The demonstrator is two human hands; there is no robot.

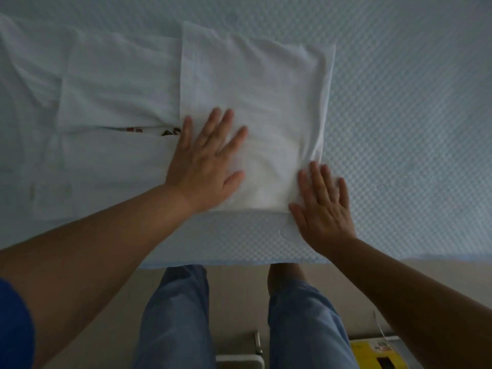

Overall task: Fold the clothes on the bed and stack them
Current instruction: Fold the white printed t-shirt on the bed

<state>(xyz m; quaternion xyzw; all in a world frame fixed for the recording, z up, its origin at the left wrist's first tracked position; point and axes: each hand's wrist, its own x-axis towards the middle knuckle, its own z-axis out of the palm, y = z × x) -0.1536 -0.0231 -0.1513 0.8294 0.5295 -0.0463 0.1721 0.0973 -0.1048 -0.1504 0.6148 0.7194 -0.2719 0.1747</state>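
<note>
Hands flat on shirt, print unreadable

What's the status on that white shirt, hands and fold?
Left hand flat on the white shirt, right hand flat at its near corner. Right half folded over. Nothing in the way.

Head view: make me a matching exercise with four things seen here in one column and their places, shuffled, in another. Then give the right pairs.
Things:
1. left hand
2. right hand
3. white T-shirt
4. yellow box

Places:
A. on the floor, at the picture's lower right
B. spread on the light blue bed cover, one end folded over
C. flat on the folded part of the shirt
D. at the shirt's near right corner, partly on the bed cover

Pairs: 1-C, 2-D, 3-B, 4-A
</note>
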